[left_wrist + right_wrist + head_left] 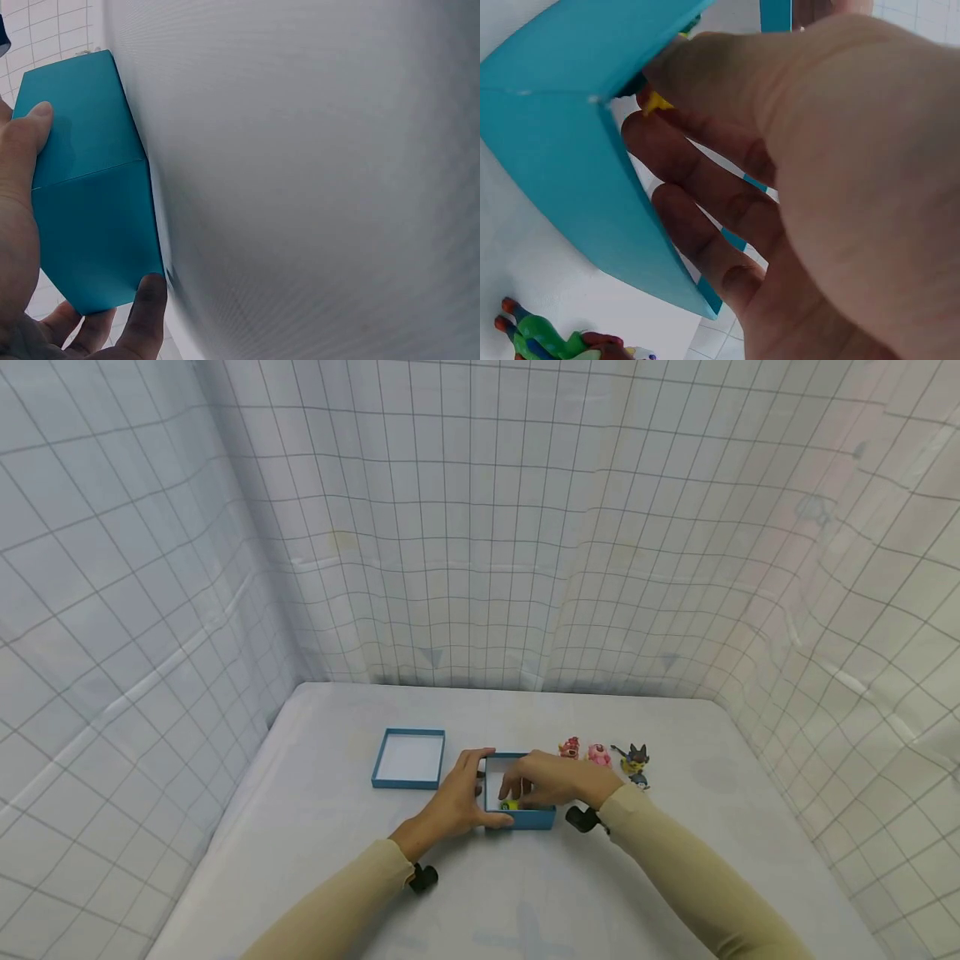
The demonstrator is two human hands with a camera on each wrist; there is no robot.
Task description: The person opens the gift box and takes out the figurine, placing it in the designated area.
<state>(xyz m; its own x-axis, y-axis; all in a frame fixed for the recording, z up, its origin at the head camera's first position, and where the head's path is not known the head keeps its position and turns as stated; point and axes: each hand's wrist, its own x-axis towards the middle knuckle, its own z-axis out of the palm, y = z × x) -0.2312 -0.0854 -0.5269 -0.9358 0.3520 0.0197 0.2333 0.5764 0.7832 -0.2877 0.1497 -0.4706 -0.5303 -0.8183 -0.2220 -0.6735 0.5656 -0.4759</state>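
An open blue box (534, 819) with a white inside stands on the table. My left hand (455, 800) grips it at its left end, the thumb on the near wall and the fingers round the left side; the left wrist view shows the same grip on the box's (97, 232) corner. My right hand (553, 777) reaches down inside from the right. Its thumb and forefinger pinch a small toy figure (657, 102) with a yellow part, mostly hidden by the fingers and the wall. A yellow-green piece (510, 806) shows by those fingertips in the head view.
A shallow blue lid (408, 783), white inside, lies left of the box. To the right are several toy figures: a red-pink one (569, 747), a pink one (599, 754), a dark-eared one (634, 758) and a bluish one (640, 781). Gridded white curtains (480, 568) surround the table.
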